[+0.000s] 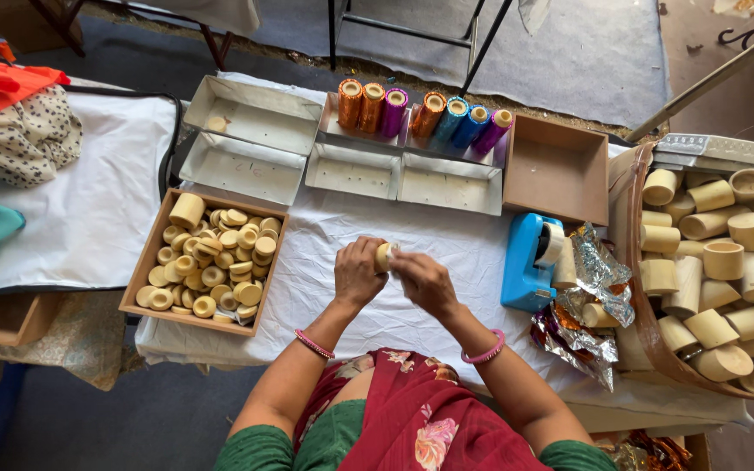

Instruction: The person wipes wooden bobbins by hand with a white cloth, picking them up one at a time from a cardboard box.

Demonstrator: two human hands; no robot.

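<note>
Both hands meet over the middle of the bench [325,262], which is covered with a white cloth. The left hand [358,272] and right hand [425,281] are pinched together on one small pale ring [383,256], held between the fingertips just above the cloth; fingers curled, not spread. Pink bangles on both wrists. Left of the hands, a brown cardboard box [152,262] is full of similar pale rings [215,266], loosely piled. Right of the hands, a blue tape dispenser [527,262] stands on the cloth, with crumpled foil wrappers [591,301] just beside it. Far right, a big basket [643,340] holds larger pale cylinders [726,262], stacked any which way. At the back edge, a row of metallic thread spools [421,113], orange, purple, blue, lies across white open trays [355,170]; more empty white trays [250,139] sit to the left and an empty brown box [556,166] to the right. Folded fabric [19,122] lies at far left.
</note>
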